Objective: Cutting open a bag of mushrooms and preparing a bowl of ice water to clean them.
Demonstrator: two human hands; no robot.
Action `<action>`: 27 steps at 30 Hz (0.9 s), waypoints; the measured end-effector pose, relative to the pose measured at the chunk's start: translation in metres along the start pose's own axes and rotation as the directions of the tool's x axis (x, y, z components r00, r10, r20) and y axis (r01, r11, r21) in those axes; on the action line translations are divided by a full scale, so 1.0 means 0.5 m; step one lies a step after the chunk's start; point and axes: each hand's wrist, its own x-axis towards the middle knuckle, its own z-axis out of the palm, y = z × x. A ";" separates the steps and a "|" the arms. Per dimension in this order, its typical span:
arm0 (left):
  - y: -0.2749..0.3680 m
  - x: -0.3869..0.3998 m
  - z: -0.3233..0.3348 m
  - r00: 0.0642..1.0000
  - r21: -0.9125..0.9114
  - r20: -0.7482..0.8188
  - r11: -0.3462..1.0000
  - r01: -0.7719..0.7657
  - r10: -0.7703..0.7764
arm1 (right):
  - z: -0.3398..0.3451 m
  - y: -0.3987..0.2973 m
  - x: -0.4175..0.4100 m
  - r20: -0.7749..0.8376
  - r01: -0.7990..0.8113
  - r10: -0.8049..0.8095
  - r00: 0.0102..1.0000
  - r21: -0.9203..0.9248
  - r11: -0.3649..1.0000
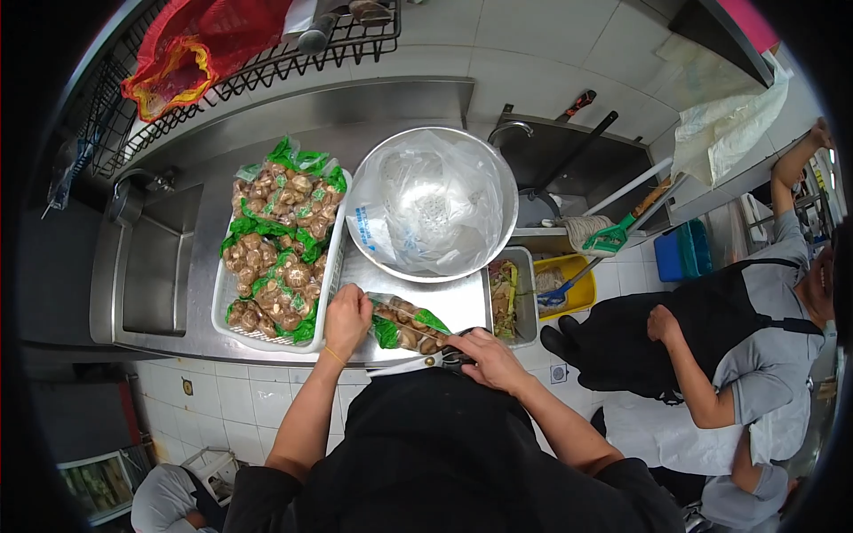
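Observation:
My left hand pinches one end of a clear plastic bag of shiitake mushrooms with green printing. At the bag's other end, my right hand holds scissors by their black handles. Its fingertips also touch the bag, and the blades point left along the counter's front edge. To the left stands a white plastic basket piled with similar mushroom bags. Behind the bag in my hands is a large metal bowl, with a clear plastic bag spread inside it.
A sink basin lies at the left of the steel counter. Right of it are a grey bin with plant scraps, a yellow bucket and a green-headed mop. Co-workers stand at the right; another person is at lower left.

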 end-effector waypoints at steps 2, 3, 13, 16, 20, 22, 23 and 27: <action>-0.011 0.007 -0.016 0.998 -0.156 0.056 0.988 -0.019 0.028 | -0.009 -0.006 0.003 0.013 -0.066 0.065 0.998 0.098 0.993; -0.002 0.003 -0.022 0.998 -0.155 0.057 0.988 -0.016 0.026 | -0.015 -0.006 0.002 -0.080 -0.052 0.071 0.994 0.220 0.974; 0.044 -0.058 -0.012 0.942 -0.159 0.263 0.972 -0.172 0.209 | -0.094 0.179 -0.058 -0.252 -0.274 0.242 0.937 -0.099 0.957; 0.079 -0.041 -0.040 0.909 -0.014 0.352 0.973 -0.232 0.222 | -0.057 0.169 0.036 -0.215 -0.353 0.309 0.926 -0.210 0.912; 0.165 0.040 -0.141 0.818 -0.129 0.448 0.932 -0.340 0.361 | -0.082 0.108 0.146 0.050 -0.350 0.391 0.919 -0.351 0.868; 0.208 0.093 -0.178 0.768 -0.212 0.406 0.869 -0.448 0.495 | -0.067 0.112 0.159 0.004 -0.201 0.222 0.975 -0.408 0.891; 0.226 0.123 -0.189 0.769 -0.212 0.402 0.867 -0.450 0.498 | -0.057 0.121 0.166 -0.029 -0.051 0.042 0.999 -0.466 0.883; 0.307 0.285 -0.168 0.661 -0.160 0.255 0.705 -0.691 0.705 | 0.005 0.153 0.169 -0.104 -0.092 0.037 0.994 -0.599 0.796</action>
